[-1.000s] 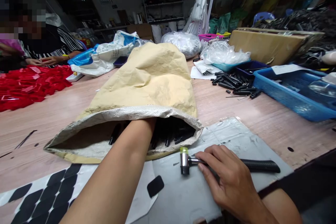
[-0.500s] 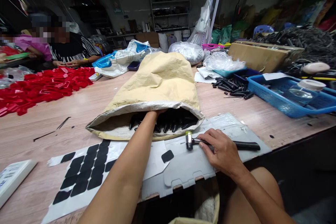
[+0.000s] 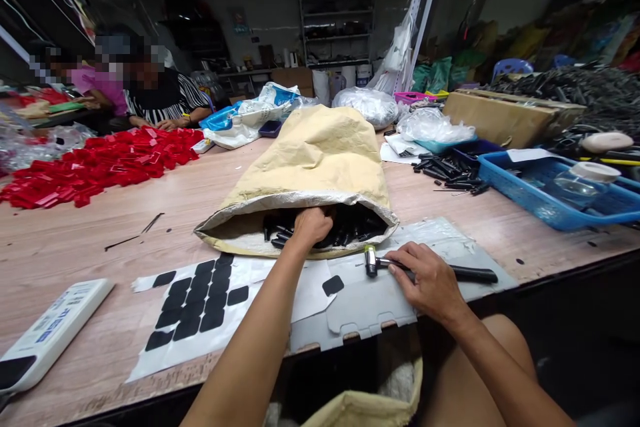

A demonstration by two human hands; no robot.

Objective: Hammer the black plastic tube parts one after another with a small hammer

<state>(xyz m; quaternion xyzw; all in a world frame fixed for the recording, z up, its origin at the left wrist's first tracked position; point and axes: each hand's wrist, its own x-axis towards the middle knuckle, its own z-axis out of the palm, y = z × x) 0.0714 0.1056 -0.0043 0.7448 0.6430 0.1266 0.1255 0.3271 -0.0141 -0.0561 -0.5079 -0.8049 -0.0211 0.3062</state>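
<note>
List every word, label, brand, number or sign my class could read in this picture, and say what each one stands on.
No text can be read with certainty.
Long white box: blue and grey print, too blurred to read.
Blue-and-white bag: markings too small to read.
White bucket at the back: dark markings, too small.
Hammer and yellow sack: no writing can be made out.

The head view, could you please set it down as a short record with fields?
Left grip: in the mouth of the tan sack, fingertips hidden
Right grip: around the shaft of the hammer
Sack contents: black pieces
Near left: black patches on a white sheet
Far left: red pieces
Right: blue basket
</note>
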